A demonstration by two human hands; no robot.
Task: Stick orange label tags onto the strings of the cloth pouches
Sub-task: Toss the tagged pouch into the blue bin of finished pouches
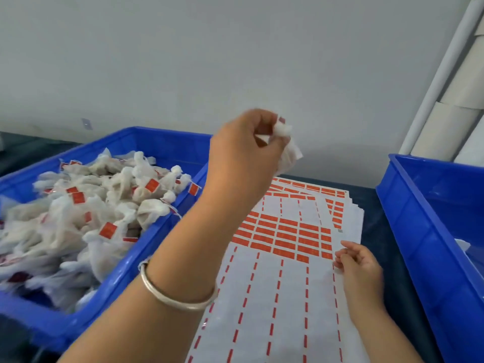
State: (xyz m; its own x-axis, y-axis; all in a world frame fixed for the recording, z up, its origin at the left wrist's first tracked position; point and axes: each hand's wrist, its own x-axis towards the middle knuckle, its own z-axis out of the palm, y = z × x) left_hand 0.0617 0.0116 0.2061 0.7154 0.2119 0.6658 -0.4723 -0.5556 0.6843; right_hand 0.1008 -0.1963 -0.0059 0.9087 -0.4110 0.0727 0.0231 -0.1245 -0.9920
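Note:
My left hand [243,150] is raised above the table and grips a white cloth pouch [286,145] between fingers and thumb. The pouch's string is not visible. Below lies a stack of white label sheets [282,297] with rows of orange label tags [285,237] across the middle. My right hand [360,271] rests at the top sheet's right edge with curled fingers. Its fingertips are beside the last orange tags, and a pinch cannot be made out.
A blue bin [125,263] on the left is heaped with tagged white pouches [86,213]. Another blue bin [429,231] stands at the right, with little of its inside showing. A grey wall and white rolls [455,106] stand behind the dark table.

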